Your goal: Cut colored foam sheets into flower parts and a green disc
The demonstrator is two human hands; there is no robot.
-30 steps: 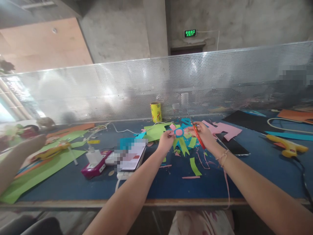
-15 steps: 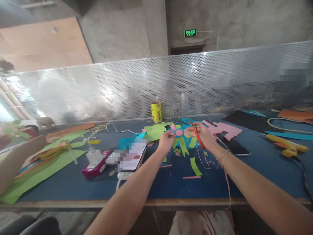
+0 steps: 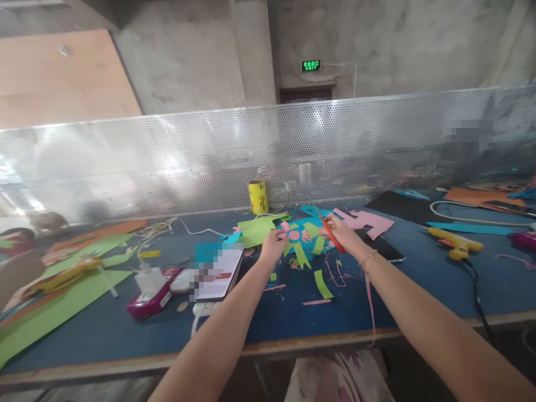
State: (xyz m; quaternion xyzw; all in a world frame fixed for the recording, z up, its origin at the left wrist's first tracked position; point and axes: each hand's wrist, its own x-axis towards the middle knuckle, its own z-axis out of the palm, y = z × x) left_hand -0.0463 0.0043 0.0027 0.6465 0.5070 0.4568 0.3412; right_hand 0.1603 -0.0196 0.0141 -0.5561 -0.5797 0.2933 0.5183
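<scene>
**Swings View Rightward, With Paper Flower (image 3: 294, 235) in Grip**

Turns the head view to the right since a second ago, bringing a purple power block (image 3: 525, 239) in at the right edge and pushing another person's arm (image 3: 17, 273) farther out at the left. Pinches the flower, pink at its centre and ringed in blue, in the left grip (image 3: 274, 244), with thumb and fingers closed on its left side, over the scrap-strewn middle of a blue desk (image 3: 339, 318). Clasps red-handled scissors (image 3: 334, 237) in the right grip (image 3: 341, 230), closed around the handles, just to the right of the flower, blades pointing away toward a perforated metal screen (image 3: 234, 151). Cannot tell whether the blades are parted. Shows below the flower a forked green strip (image 3: 301, 255) and, nearer the front edge, a curved green scrap (image 3: 323, 285) and a thin pink strip (image 3: 317, 302). Takes in a lit phone (image 3: 226, 271) to the left, near a purple power strip (image 3: 153, 293). Includes on the right a dark phone (image 3: 387, 248), partly hidden, with pink cut paper (image 3: 377, 223) just beyond and a yellow glue gun (image 3: 458, 245) farther over. Shows a yellow roll (image 3: 258, 197) upright near the screen.
</scene>
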